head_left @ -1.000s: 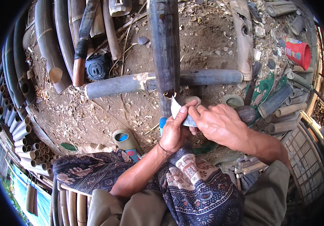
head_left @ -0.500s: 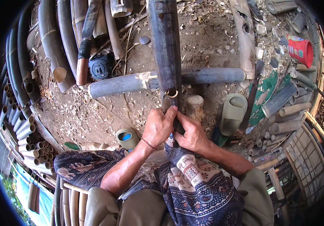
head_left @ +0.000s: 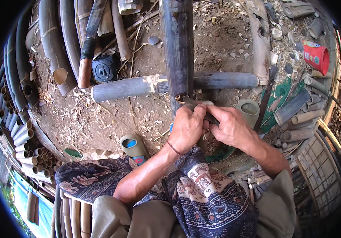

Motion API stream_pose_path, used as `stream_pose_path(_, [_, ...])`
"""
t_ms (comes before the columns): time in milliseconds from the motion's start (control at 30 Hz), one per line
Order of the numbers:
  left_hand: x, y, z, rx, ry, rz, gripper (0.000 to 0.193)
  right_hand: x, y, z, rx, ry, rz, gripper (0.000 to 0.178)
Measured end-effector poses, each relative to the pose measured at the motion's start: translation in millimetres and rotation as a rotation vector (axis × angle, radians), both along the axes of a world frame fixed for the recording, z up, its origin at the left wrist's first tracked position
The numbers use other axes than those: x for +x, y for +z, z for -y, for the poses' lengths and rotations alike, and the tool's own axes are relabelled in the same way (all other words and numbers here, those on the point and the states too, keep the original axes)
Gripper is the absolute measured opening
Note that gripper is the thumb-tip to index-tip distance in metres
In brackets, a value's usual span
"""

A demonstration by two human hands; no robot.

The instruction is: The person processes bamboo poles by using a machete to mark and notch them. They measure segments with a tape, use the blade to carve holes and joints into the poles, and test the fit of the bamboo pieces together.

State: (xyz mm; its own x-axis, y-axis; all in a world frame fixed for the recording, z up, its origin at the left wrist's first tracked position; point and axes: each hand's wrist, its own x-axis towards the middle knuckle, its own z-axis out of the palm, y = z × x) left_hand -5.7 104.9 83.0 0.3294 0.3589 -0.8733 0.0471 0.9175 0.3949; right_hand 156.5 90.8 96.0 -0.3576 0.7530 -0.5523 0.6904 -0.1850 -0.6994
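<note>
A long dark bamboo pole point(head_left: 176, 51) runs from the top of the view down to my hands and lies across a grey bamboo pole point(head_left: 134, 86) on the dirt. My left hand point(head_left: 186, 129) is closed around the near end of the dark pole. My right hand point(head_left: 230, 127) is closed on the dark handle of a knife point(head_left: 191, 104), and the blade rests against the pole's end just above my left thumb. The two hands touch. The pole's tip is mostly hidden under my fingers.
A short green bamboo cup point(head_left: 132, 144) with a blue inside stands by my left knee, and a pale cup point(head_left: 250, 112) by my right hand. A chopper with a wooden handle point(head_left: 86, 63), a black round object point(head_left: 105, 67), a red container point(head_left: 317, 57) and stacked bamboo tubes point(head_left: 15, 131) ring the dirt floor.
My hands moved from the right up to the dark pole's end. The white piece I held a second ago is out of sight, and my right hand now works the knife there.
</note>
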Motion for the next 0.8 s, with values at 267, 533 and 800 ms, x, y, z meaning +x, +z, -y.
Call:
stream_pose_path(267, [-2.7, 8.4, 10.3, -0.237, 0.650, 0.315, 0.031, -14.5, 36.1, -71.7, 0.020, 0.466, 0.115, 0.015])
stream_pose_path(533, [-9.5, -8.9, 32.9, -0.389, 0.846, 0.678, 0.040, -44.7, 42.6, -109.3, 0.235, 0.981, 0.258, 0.015])
stream_pose_path(800, [-41.8, 12.3, 59.2, 0.453, -0.323, 0.230, 0.085, -12.2, 17.6, -19.9, 0.167, 0.208, 0.191, 0.026])
